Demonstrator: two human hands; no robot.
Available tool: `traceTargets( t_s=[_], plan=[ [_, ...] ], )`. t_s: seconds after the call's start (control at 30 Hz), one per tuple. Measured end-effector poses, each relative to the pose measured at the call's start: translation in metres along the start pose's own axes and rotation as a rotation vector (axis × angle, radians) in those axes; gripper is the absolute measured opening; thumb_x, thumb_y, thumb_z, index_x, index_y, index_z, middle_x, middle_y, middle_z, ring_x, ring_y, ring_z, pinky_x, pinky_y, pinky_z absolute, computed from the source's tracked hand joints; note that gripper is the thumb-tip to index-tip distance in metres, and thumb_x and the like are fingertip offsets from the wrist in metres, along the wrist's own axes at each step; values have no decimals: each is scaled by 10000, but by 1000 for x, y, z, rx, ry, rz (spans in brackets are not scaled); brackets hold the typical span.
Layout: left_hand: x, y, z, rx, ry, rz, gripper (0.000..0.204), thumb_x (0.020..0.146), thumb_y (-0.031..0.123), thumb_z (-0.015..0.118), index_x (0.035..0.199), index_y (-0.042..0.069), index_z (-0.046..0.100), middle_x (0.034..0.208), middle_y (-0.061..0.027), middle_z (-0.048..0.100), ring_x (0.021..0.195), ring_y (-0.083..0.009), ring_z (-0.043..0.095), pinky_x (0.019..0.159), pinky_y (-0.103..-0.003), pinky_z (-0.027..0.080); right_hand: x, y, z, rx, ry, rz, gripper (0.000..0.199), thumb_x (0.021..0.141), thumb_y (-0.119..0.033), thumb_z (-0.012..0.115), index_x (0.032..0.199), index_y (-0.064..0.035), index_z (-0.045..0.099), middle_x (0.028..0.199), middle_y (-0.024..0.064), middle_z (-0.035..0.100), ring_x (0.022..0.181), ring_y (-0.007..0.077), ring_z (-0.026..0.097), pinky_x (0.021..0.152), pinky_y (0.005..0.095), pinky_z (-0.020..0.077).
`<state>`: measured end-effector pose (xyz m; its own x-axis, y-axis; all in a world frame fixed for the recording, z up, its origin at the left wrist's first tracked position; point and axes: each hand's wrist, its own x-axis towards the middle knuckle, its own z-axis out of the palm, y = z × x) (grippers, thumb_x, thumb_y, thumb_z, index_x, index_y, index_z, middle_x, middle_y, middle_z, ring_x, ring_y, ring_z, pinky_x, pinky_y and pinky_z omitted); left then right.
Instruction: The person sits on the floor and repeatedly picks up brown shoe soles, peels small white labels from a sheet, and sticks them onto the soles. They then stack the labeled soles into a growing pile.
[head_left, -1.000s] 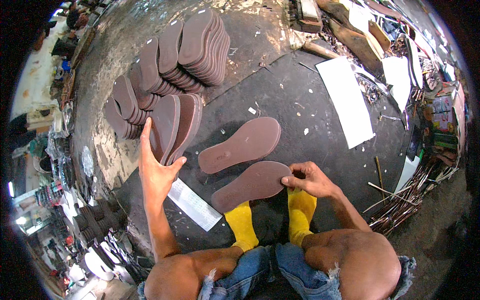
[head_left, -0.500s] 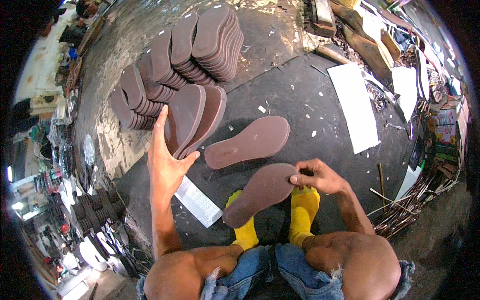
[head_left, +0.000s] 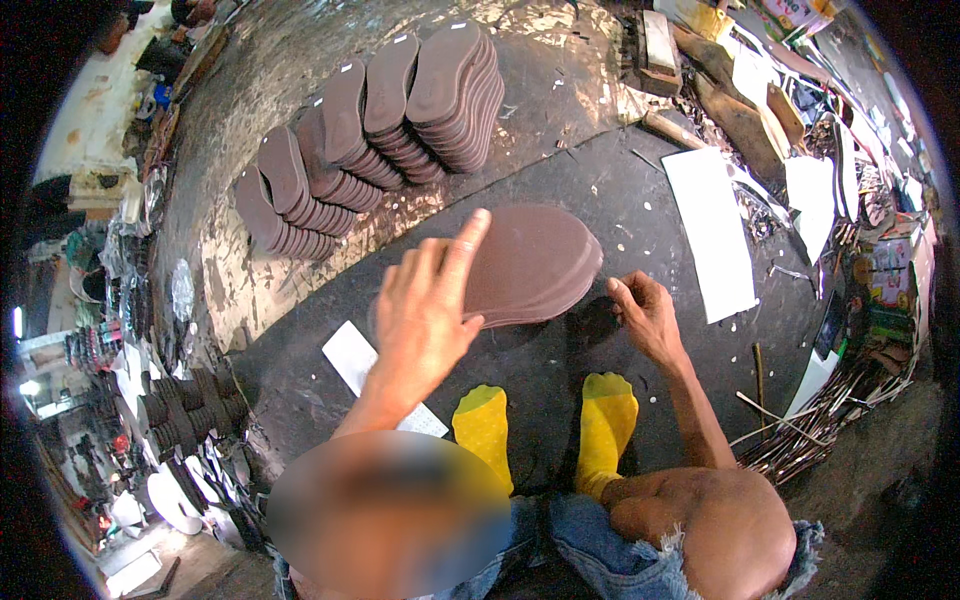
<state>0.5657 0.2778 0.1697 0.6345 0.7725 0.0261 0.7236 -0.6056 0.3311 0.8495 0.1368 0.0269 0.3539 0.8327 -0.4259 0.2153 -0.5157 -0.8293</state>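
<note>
The brown soles (head_left: 535, 262) look like matt rubber or foam, smooth on the face with no shine at all. Same stuff in the stacked soles (head_left: 380, 130) behind, edges slightly ribbed where they're layered. The floor mat (head_left: 590, 190) is a dark, dull sheet, kind of rubbery and gritty, speckled with pale crumbs. Bare concrete floor (head_left: 300, 40) around it is rough and blotchy, with a worn sheen. White sheets (head_left: 712, 232) look like flat matt paper or card. Yellow socks (head_left: 605, 425) are soft knit cloth, and the denim shorts (head_left: 610, 555) are frayed at the hem.
</note>
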Motion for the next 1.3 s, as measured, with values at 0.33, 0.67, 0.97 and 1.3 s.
traceTargets(
  t_s=[0.33,0.67,0.97,1.3],
  plan=[
    [-18,-2,25,-45,-84,27,1375,643,383,1051,1770,188,287,1622,-198,515,1492,-409,504,1266,-565,372,-16,25,-4,59,-30,79,326,1111,-346,704,1110,-21,688,877,17,689,766,100,646,682,277,509],
    [-208,-167,54,-318,581,-779,650,924,115,878,1494,-16,593,1500,-228,639,1359,-356,649,1161,-480,520,10,63,-60,48,74,-40,336,1104,-312,723,1198,11,703,900,11,665,771,92,600,692,277,515],
    [-420,-179,-46,-434,432,-1142,501,953,173,867,1392,19,679,1222,-169,787,1157,-276,772,1015,-420,617,208,-89,-184,-230,17,-596,398,1090,-416,718,1229,-43,693,935,4,642,772,92,570,655,246,451],
    [-574,-239,-35,-666,757,-1374,526,986,276,860,1429,54,683,1342,-150,745,1246,-282,726,1030,-430,594,105,-359,84,-918,-475,-890,356,1009,-105,784,1347,-78,679,1152,36,733,955,177,673,854,306,551]
  ],
)
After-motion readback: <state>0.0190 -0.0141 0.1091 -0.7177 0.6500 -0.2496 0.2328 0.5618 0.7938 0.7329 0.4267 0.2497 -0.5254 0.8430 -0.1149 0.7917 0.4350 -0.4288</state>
